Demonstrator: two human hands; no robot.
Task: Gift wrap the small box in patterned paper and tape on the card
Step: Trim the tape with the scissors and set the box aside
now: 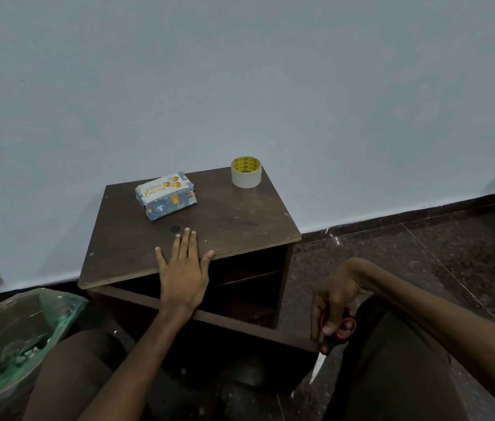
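Dark wooden side table [240,220] against a pale blue wall [240,71], on a dark speckled floor [422,253].
- Far left of top: wrapped box [170,205] with card [162,185] on its upper face.
- Far right corner: tape roll [246,172].
- Left hand [184,268]: flat on the near edge, fingers spread.
- Right hand [334,302]: off the table at near right, gripping red-handled scissors [335,335].
- Green bag [12,338]: near left.

Head camera looks forward and down onto a nearby table [240,217].
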